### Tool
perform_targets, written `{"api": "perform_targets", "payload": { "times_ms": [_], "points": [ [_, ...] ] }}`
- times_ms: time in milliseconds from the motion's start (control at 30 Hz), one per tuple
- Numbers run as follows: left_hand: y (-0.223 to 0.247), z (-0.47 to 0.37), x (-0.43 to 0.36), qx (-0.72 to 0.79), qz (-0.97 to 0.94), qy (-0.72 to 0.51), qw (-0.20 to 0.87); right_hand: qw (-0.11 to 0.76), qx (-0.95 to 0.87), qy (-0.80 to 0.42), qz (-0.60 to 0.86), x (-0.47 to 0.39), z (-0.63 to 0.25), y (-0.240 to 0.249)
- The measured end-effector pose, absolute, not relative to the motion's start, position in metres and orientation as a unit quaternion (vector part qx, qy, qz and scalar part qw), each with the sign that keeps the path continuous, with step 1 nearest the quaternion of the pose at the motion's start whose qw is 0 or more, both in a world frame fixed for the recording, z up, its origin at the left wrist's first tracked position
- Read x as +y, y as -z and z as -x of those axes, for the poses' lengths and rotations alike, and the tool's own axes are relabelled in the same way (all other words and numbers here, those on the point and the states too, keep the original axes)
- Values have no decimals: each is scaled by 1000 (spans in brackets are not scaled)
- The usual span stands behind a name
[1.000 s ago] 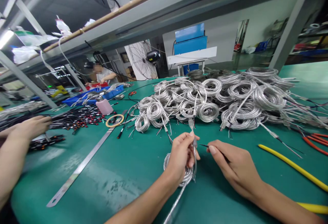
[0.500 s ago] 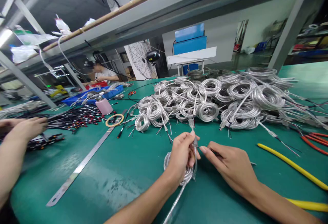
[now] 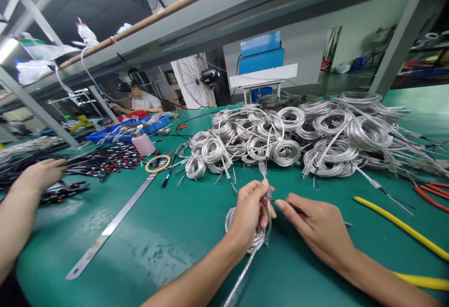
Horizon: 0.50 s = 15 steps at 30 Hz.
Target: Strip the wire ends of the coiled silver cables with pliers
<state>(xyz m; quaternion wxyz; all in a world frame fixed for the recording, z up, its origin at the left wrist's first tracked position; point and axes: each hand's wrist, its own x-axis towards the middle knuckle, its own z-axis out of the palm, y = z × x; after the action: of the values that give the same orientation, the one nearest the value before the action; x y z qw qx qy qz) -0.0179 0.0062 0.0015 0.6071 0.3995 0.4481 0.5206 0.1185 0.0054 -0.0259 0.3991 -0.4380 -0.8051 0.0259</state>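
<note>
My left hand (image 3: 253,208) is closed round the connector end of a clear-jacketed silvery cable (image 3: 269,220), held upright between thumb and fingers. The cable's coil (image 3: 258,241) hangs behind and below that hand, and its tail runs toward the table's front edge. Just to the right, my right hand (image 3: 314,220) pinches a thin tool (image 3: 348,224). Its dark tip points at the connector, and a pale end sticks out behind the fingers. Most of the tool is hidden in the hand, so its kind cannot be told.
A pile of coiled cables (image 3: 287,134) spreads across the back. Yellow-handled (image 3: 403,227) and red-handled (image 3: 433,192) tools lie at right. Left are a steel ruler (image 3: 115,222), a tape ring (image 3: 157,164), a pink bottle (image 3: 143,144), black cables (image 3: 105,162) and a co-worker's hand (image 3: 44,173).
My hands keep nearly the same hold and place. At the left, one of the co-worker's hands is no longer visible. The person at the back has an arm stretched out to the left.
</note>
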Motion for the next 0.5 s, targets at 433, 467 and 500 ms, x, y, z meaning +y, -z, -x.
{"api": "perform_targets", "payload": {
  "times_ms": [433, 467, 500],
  "points": [
    [-1, 16, 6, 454, -404, -517, 603, 402, -809, -27, 428, 5, -116, 27],
    [-1, 16, 6, 456, -404, -516, 602, 401, -809, -29, 428, 6, -115, 27],
    [-1, 16, 6, 457, -404, -515, 602, 400, -810, -31, 428, 6, -115, 27]
  ]
}}
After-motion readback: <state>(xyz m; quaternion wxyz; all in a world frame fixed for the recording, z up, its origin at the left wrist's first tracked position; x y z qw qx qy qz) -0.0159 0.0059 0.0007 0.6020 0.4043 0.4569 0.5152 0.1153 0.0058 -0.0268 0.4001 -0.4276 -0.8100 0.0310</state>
